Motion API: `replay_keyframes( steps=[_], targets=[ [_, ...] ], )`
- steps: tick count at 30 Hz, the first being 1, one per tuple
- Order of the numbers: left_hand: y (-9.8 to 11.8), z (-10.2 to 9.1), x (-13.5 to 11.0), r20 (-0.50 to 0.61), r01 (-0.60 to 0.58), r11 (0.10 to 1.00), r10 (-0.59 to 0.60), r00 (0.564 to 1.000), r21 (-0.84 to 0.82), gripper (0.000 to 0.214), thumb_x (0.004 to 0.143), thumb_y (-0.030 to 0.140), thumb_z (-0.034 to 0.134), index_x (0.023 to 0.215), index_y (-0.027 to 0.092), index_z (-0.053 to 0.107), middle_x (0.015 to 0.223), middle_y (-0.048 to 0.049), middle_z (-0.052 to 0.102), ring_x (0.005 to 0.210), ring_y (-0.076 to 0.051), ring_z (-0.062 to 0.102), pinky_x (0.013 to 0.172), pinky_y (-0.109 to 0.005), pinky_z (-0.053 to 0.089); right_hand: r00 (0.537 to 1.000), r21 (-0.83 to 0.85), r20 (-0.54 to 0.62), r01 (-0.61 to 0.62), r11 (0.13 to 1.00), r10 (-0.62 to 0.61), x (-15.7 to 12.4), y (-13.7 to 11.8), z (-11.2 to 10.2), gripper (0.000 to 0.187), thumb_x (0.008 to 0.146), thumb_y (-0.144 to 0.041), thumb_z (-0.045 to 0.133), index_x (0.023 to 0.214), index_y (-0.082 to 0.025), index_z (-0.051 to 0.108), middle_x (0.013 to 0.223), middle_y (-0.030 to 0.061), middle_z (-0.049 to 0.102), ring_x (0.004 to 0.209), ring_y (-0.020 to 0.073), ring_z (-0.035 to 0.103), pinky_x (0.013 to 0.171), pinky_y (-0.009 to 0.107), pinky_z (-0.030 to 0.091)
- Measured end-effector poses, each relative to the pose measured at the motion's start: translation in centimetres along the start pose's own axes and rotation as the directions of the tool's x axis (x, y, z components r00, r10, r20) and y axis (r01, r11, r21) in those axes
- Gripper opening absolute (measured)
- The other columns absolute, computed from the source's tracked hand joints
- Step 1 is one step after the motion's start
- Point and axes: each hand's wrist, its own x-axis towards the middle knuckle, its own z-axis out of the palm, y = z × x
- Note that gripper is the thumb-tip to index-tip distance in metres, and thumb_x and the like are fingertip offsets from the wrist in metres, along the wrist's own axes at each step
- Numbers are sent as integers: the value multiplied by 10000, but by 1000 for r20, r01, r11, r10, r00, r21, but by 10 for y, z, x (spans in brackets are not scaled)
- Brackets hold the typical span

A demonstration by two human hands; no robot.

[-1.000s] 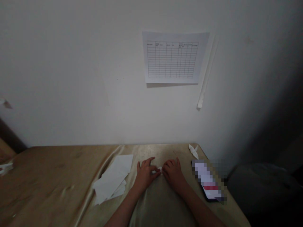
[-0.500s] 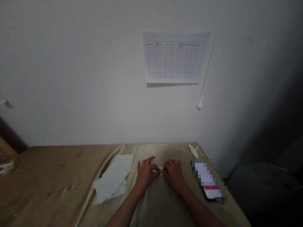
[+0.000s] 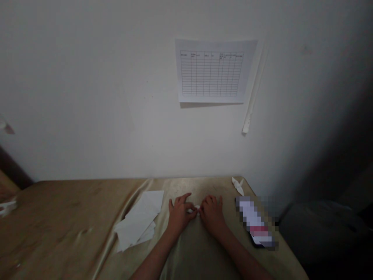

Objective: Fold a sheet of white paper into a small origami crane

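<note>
A small piece of white paper [image 3: 197,207] lies between my two hands on the cloth-covered table, mostly hidden by the fingers. My left hand [image 3: 181,213] pinches its left side between thumb and index finger, the other fingers raised and spread. On the other side, my right hand [image 3: 212,214] has its fingers curled and pressed together on the paper's right edge. The thumbs are close to each other. Its folds are too small to make out.
Left of my hands lies a stack of white paper sheets [image 3: 141,219]. A folded paper figure [image 3: 238,186] rests at the back right corner, above a phone [image 3: 255,223] with a blurred screen. A printed table sheet [image 3: 212,72] hangs on the wall behind the table [image 3: 72,217].
My right hand has shifted very slightly left. My left hand keeps its pinch in the same place, and the objects on the table stay put.
</note>
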Motion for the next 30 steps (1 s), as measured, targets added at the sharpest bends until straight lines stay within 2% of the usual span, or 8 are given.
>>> replay_keyframes(
  steps=[9, 17, 26, 30],
  targets=[
    [-1, 2, 2, -18, -7, 1000, 7, 1000, 0, 46, 810, 333, 729, 805, 341, 775, 1482, 53, 541, 1331, -300, 481, 1165, -711, 89, 1000, -23, 13, -3, 1000, 4, 0, -3, -1, 321, 980, -290, 445, 1168, -177, 680, 1279, 160, 619, 1295, 325, 451, 1174, 652, 83],
    [-1, -3, 1, 9, 13, 999, -13, 1000, -37, 72, 796, 343, 733, 826, 380, 786, 1498, 48, 524, 1358, -294, 468, 1163, -722, 82, 1000, -35, 21, 4, 999, -3, 0, -4, -3, 348, 990, -273, 421, 1208, -156, 664, 1337, 175, 591, 1350, 330, 405, 1180, 656, 60],
    [2, -1, 2, 8, 23, 999, -23, 1000, -24, 48, 787, 321, 734, 780, 347, 773, 1497, 58, 525, 1346, -303, 476, 1154, -740, 90, 1000, -32, 1, -4, 999, 4, 1, -5, 1, 333, 977, -274, 442, 1197, -174, 670, 1311, 170, 606, 1331, 324, 413, 1172, 670, 22],
    [4, 0, 2, 12, 36, 999, -36, 999, -22, 44, 776, 308, 740, 782, 338, 771, 1501, 55, 521, 1355, -305, 463, 1158, -735, 82, 1000, -14, -12, -2, 1000, 2, -1, -4, -1, 302, 971, -275, 454, 1147, -181, 681, 1271, 162, 622, 1317, 317, 421, 1169, 661, 45]
  ],
)
